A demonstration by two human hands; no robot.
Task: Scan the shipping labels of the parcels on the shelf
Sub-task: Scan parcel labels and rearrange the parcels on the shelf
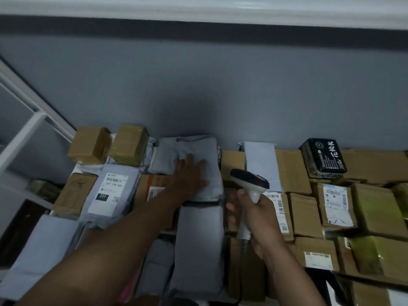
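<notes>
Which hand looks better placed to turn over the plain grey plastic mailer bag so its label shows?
Probably the left hand: it lies flat on the grey plastic mailer bag, whose visible face shows no label. The right hand is busy gripping the white handheld barcode scanner.

View: single head-worn wide-angle camera.
Facing: forward and down, toward the wall behind the shelf (293, 171).
Nearness: close; left hand (189, 175) and right hand (256, 215) reach in from below.
Shared: no second view.
</notes>
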